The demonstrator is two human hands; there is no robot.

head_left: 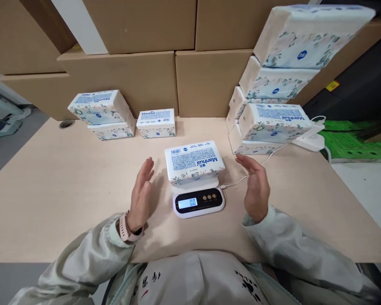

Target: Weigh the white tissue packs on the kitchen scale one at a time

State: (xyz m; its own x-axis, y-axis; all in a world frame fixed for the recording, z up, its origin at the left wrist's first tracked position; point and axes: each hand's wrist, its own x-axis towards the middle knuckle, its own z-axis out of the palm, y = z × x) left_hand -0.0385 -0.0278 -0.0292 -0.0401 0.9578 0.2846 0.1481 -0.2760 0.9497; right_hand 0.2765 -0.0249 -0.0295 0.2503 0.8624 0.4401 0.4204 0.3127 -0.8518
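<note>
Glowing scale (pixel 199 203), pale tabletop (pixel 66 190), cardboard boxes (pixel 206 84)

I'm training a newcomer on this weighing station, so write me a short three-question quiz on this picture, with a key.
1. What reading does the display of the scale show with the Manhua pack on it?
2. True or false: both hands are gripping that pack.
3. Which wrist wears the pink band? A) right B) left C) both

Key:
1. 0.0
2. False: the left hand and right hand are open, on either side of the pack and apart from it.
3. B
</note>
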